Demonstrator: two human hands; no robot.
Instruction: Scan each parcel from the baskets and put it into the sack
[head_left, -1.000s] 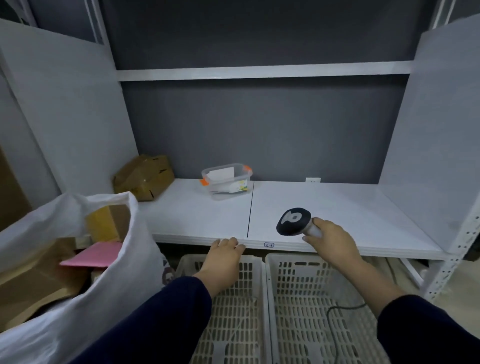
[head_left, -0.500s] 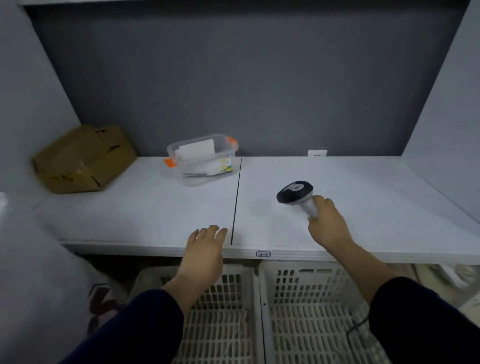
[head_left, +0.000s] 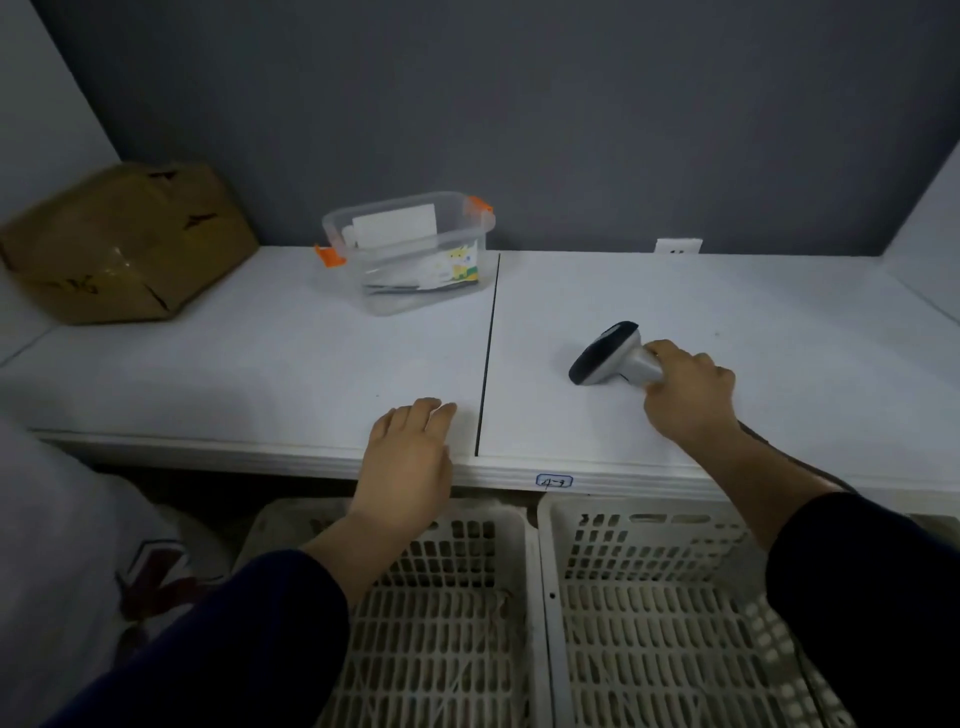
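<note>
1. A white laminate shelf (head_left: 260, 364) is spread across the middle of the frame, and a dark seam is seen down its centre.
2. Two white perforated plastic baskets (head_left: 441, 649) (head_left: 649, 649) are set side by side beneath the shelf's front edge, in the lower middle and lower right of the frame; only their lattice floors are seen.
3. A white woven sack (head_left: 67, 561) with a red mark is seen at the lower left, just beside the left basket.
4. A crumpled brown taped parcel (head_left: 124, 249) is placed on the shelf at the upper left, against the wall.
5. A clear plastic box with orange clips (head_left: 410, 254) is stood at the back of the shelf, left of the seam; papers are held inside.
6. The left hand (head_left: 405, 462) is laid flat on the shelf's front edge, fingers straight and together, nothing gripped.
7. The right hand (head_left: 685, 395) is curled round the handle of a grey and black handheld scanner (head_left: 608, 356), right of the seam; its head is pointed toward frame left and appears laid on the shelf.
8. A small blue-outlined label (head_left: 554, 481) is fixed on the shelf's front lip.
</note>
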